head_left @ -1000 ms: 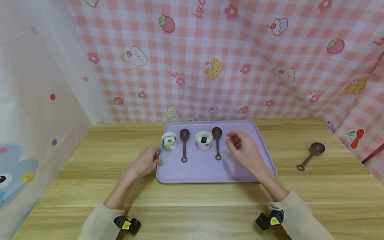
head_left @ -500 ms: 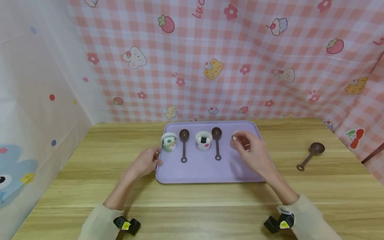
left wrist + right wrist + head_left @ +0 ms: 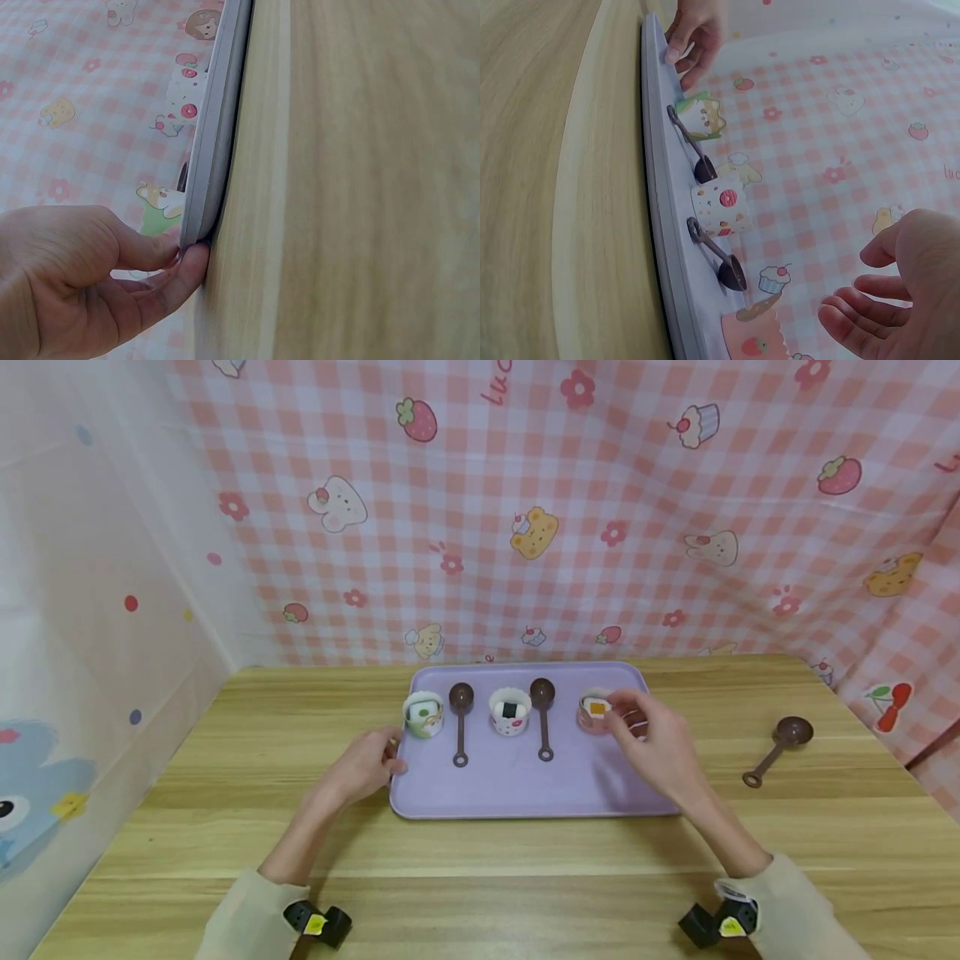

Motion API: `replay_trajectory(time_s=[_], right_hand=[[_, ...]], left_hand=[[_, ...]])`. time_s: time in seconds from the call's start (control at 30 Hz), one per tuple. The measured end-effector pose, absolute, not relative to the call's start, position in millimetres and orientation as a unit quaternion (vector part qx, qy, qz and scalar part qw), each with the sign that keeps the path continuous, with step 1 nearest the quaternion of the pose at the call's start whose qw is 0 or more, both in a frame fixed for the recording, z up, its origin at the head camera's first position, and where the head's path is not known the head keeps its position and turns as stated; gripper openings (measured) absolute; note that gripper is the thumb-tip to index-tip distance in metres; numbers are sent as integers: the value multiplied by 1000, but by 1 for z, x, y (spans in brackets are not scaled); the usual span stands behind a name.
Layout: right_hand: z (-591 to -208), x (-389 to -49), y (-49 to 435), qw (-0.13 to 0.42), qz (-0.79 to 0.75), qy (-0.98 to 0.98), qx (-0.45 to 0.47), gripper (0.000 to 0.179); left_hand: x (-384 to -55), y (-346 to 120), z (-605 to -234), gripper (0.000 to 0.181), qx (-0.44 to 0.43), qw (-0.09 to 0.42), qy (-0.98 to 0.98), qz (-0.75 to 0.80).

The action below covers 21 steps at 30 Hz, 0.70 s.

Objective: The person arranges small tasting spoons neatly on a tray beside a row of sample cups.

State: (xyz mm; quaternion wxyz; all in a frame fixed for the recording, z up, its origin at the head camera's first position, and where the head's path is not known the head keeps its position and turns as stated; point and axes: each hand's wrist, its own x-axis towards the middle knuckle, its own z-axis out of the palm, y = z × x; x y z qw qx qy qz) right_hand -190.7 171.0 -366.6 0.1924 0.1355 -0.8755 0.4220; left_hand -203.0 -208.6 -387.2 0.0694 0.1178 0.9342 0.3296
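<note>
My left hand [image 3: 365,763] pinches the left rim of a lilac tray [image 3: 487,792]; in the left wrist view its thumb is on top and its fingers lie under the edge. Loosely bent, my right hand [image 3: 660,745] is beside a pink paper cup [image 3: 755,341] at the tray's right and holds nothing. That cup contains a white piece topped with an orange square [image 3: 597,708]. Further left stand a spotted cup [image 3: 509,727] with a black-banded white piece and a green cup [image 3: 424,727] with a green-dotted white piece.
Between the cups lie two brown measuring scoops, the left scoop [image 3: 461,698] and the right scoop [image 3: 542,693]. A third brown scoop [image 3: 793,732] rests on the wooden table [image 3: 480,877] right of the tray. A checked cloth [image 3: 465,510] hangs behind.
My right hand has moved right across the tray, uncovering the pink cup and the orange-topped piece. My left hand keeps its grip on the rim, and the tray has not moved.
</note>
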Motion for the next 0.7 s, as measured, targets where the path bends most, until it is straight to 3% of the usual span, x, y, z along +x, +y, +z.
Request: replay_trajectory(time_s=[0.7], right_hand=[[-365, -187, 196, 229, 402, -877, 128, 18]], left_hand=[[-204, -209, -386, 37, 110, 79, 932, 336]])
